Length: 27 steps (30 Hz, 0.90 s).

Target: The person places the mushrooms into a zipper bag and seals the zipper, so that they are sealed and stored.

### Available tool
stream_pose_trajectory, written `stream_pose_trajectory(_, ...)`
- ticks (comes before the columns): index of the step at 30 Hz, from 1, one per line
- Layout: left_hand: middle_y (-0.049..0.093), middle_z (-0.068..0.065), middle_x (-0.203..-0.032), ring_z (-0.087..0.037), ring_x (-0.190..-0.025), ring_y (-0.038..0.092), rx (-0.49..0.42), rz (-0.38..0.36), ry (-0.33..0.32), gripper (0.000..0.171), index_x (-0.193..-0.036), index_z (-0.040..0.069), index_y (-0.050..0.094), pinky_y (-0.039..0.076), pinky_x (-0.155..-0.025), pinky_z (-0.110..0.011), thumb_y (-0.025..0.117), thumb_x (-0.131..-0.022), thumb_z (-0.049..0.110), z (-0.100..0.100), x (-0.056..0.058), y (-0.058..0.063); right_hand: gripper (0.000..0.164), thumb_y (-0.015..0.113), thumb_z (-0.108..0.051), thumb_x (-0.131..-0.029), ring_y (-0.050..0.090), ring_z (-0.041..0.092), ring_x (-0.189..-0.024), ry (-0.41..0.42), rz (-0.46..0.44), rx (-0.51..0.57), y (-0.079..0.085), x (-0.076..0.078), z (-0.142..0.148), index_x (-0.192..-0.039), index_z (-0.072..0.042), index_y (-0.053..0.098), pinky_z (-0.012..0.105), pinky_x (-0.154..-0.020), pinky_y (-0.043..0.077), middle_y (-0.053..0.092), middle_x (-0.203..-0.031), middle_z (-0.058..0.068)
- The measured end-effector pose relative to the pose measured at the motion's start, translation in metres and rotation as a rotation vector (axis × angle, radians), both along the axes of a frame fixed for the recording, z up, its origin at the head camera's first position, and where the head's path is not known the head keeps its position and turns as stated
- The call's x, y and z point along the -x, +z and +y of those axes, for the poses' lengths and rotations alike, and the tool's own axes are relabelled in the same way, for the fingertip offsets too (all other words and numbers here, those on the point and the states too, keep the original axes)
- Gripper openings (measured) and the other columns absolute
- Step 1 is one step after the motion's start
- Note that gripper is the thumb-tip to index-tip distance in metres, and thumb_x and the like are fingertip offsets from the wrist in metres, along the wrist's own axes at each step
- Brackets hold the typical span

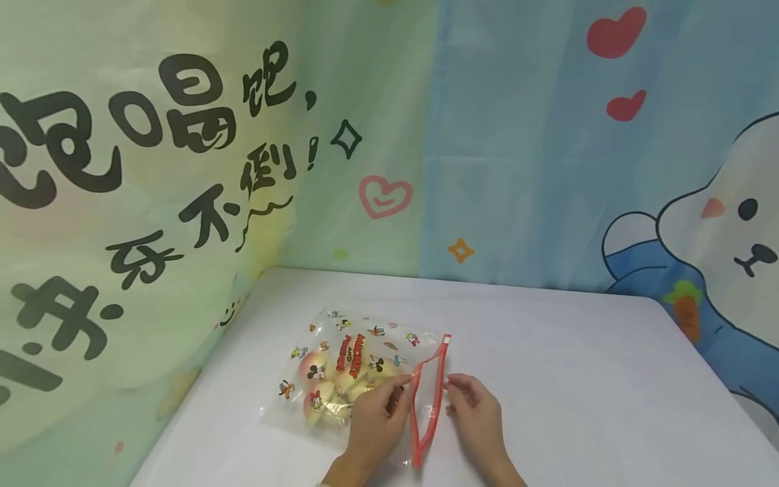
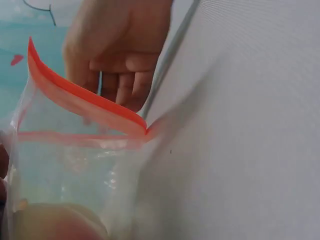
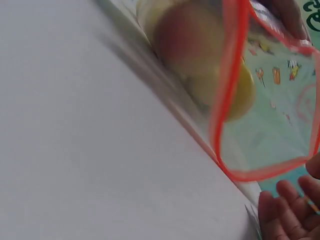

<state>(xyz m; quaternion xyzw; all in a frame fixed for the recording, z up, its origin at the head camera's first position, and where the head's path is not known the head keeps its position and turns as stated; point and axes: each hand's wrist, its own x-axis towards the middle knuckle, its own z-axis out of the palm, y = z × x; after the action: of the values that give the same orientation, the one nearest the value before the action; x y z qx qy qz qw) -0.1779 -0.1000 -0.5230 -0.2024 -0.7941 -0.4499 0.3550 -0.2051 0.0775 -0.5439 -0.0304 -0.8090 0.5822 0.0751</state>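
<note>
A clear zip bag (image 1: 359,325) with cartoon prints lies on the white table, its red-edged mouth (image 1: 437,399) spread apart and facing right. Inside are several round yellow fruits (image 1: 335,409) with a red blush, like peaches; one such fruit (image 3: 187,37) shows through the plastic in the right wrist view. My left hand (image 1: 377,416) pinches the near-left edge of the mouth between thumb and fingers. Across the opening, my right hand (image 1: 477,412) has its fingertips right at the other red edge. In the right wrist view, its fingers (image 3: 285,212) are bent loosely, with a gap to the thumb.
The white table (image 1: 584,379) extends to the right of the bag and behind it. A printed curtain (image 1: 517,135) with hearts and a cartoon animal rises along the back edge, and lettered cloth (image 1: 146,203) stands at the left.
</note>
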Motion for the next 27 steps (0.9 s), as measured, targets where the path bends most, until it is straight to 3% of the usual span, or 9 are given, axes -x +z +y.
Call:
stream_pose_trajectory(5,0.053,0.015,-0.063,0.011,-0.055,0.035,0.123,0.020,0.059,0.021,-0.104,0.015,0.073,0.029,-0.051,-0.004,0.074,-0.083,0.010,-0.001,0.001,0.003,0.045,0.051,-0.040,-0.101,0.068,0.016,-0.083,0.007,-0.131,-0.038,0.008,0.030,0.007,-0.131,-0.007,0.057,0.022,-0.071,0.055,0.066,-0.120,0.012)
stream_pose_trajectory(10,0.055,0.017,-0.063,0.011,-0.055,0.035,0.190,-0.047,0.068,0.021,-0.105,0.016,0.076,0.029,-0.051,-0.004,0.073,-0.084,0.013,-0.002,0.000,0.003,0.056,0.048,-0.046,-0.100,0.066,0.024,-0.098,0.092,-0.235,0.046,0.025,0.064,0.010,-0.130,0.000,0.057,0.034,-0.083,0.056,0.065,-0.118,0.017)
stream_pose_trajectory(13,0.058,0.018,-0.065,0.009,-0.054,0.038,0.240,-0.197,0.070,0.022,-0.108,0.019,0.076,0.031,-0.051,-0.008,0.070,-0.087,0.019,-0.001,-0.004,0.007,0.051,0.053,-0.041,-0.098,0.064,0.026,-0.105,0.138,-0.284,0.047,0.034,0.077,0.005,-0.126,0.001,0.060,0.041,-0.090,0.053,0.066,-0.117,0.015)
stream_pose_trajectory(15,0.057,0.018,-0.064,0.006,-0.053,0.040,0.308,-0.364,0.044,0.024,-0.113,0.019,0.074,0.033,-0.050,-0.013,0.068,-0.090,0.025,0.001,-0.008,0.012,0.047,0.056,-0.037,-0.097,0.063,0.026,-0.107,0.158,-0.288,0.033,0.038,0.083,0.000,-0.125,0.001,0.062,0.042,-0.092,0.052,0.067,-0.115,0.013)
stream_pose_trajectory(18,0.055,0.014,-0.063,-0.002,-0.056,0.047,0.515,-0.569,0.013,0.030,-0.115,0.018,0.072,0.038,-0.054,-0.022,0.064,-0.092,0.034,0.004,-0.011,0.017,0.047,0.057,-0.034,-0.097,0.065,0.027,-0.106,0.169,-0.252,-0.001,0.041,0.087,-0.008,-0.126,0.002,0.061,0.041,-0.089,0.053,0.069,-0.113,0.014)
stream_pose_trajectory(21,0.051,0.010,-0.062,-0.007,-0.060,0.049,0.666,-0.659,-0.022,0.031,-0.110,0.015,0.071,0.041,-0.059,-0.028,0.063,-0.092,0.039,0.007,-0.012,0.021,0.046,0.058,-0.033,-0.098,0.066,0.028,-0.104,0.167,-0.220,-0.017,0.040,0.091,-0.014,-0.126,0.004,0.061,0.038,-0.085,0.056,0.070,-0.111,0.016)
stream_pose_trajectory(22,0.051,0.010,-0.062,-0.008,-0.061,0.049,0.676,-0.660,-0.030,0.027,-0.104,0.015,0.071,0.041,-0.059,-0.029,0.064,-0.092,0.038,0.008,-0.012,0.022,0.047,0.057,-0.033,-0.098,0.067,0.028,-0.103,0.163,-0.212,-0.023,0.040,0.092,-0.014,-0.126,0.004,0.061,0.037,-0.083,0.056,0.070,-0.110,0.017)
stream_pose_trajectory(25,0.052,0.012,-0.064,-0.005,-0.060,0.047,0.570,-0.705,-0.064,0.026,-0.105,0.014,0.071,0.040,-0.057,-0.026,0.064,-0.092,0.036,0.005,-0.008,0.030,0.046,0.055,-0.033,-0.099,0.068,0.026,-0.097,0.151,-0.210,-0.047,0.038,0.093,-0.014,-0.126,0.004,0.061,0.037,-0.081,0.056,0.069,-0.110,0.017)
stream_pose_trajectory(27,0.058,0.012,-0.068,-0.002,-0.060,0.048,0.495,-0.677,-0.060,0.026,-0.108,0.013,0.072,0.041,-0.055,-0.023,0.064,-0.093,0.033,0.001,0.000,0.039,0.046,0.052,-0.034,-0.100,0.068,0.024,-0.095,0.149,-0.216,-0.067,0.037,0.093,-0.013,-0.126,0.003,0.061,0.038,-0.081,0.056,0.069,-0.110,0.017)
